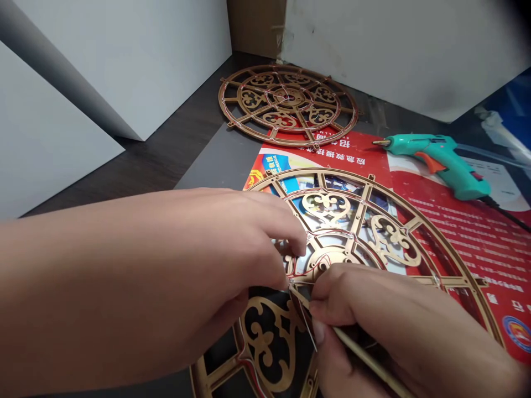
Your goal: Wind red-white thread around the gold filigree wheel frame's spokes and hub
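A dark tabletop (166,149) is stretching across the view, with white boards (70,110) standing at 10 o'clock, a white wall panel (394,55) rising at 1 o'clock and a cardboard box (255,25) sitting in the corner at 12 o'clock. A red printed poster (477,232) is lying flat at 2 to 3 o'clock, and a teal hot glue gun (440,160) is resting on its far edge at 2 o'clock. A 2nd gold openwork wheel (222,102) is lying at 12 o'clock, partly overlapping the poster. The 1st gold openwork wheel (446,246) is sitting at 6 o'clock, across the poster's near edge, between both hands. It is looking light and stiff, but its thin spokes are looking fragile, so the outer rim seems the safest hold. The left hand (232,237) is reaching in from 9 o'clock, its curled fingertips (296,237) pressing near the hub, though I cannot tell whether they are pinching anything. The right hand (373,315) is working from 4 o'clock, its fingers pinching a thin wooden stick (360,359) whose tip is pointing at the hub.
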A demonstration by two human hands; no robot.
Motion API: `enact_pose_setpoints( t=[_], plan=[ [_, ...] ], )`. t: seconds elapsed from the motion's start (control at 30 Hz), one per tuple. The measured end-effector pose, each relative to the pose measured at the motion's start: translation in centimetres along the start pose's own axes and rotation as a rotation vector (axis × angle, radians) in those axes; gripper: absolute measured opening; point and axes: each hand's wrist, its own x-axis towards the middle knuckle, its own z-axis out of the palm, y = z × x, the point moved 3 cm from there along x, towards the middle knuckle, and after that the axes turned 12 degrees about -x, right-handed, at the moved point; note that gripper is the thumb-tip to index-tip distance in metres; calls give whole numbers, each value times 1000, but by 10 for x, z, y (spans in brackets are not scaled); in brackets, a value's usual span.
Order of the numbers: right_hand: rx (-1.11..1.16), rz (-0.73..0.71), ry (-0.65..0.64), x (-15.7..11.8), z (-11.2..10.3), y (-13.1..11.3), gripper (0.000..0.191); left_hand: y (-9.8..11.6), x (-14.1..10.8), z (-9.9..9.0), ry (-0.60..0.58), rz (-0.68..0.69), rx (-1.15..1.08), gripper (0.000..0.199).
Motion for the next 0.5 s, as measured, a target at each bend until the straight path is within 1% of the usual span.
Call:
enact_pose_setpoints(
  t=[0.03,0.13,0.2,0.27,0.33,0.43,0.47,0.5],
  plan=[
    [-4,-10,-11,1,-1,1,24,1,0,0,-28,13,-9,38],
    [-22,-32,-24,5,-1,4,24,2,2,-1,-12,19,-45,38],
    [-29,-46,-26,7,1,3,23,2,4,-1,-38,12,-40,39],
    [-30,-53,11,8,3,2,21,2,6,0,-76,4,-32,40],
    [-32,-62,88,7,3,0,20,1,7,-1,-66,-1,-36,38],
    [-55,-67,116,5,7,-3,21,3,7,-1,-42,2,-49,34],
    [-69,-39,106,4,9,-3,21,4,6,-1,-43,-6,-46,33],
    [-60,-13,174,3,8,-3,21,5,6,-1,-46,-17,-40,32]
  ],
)
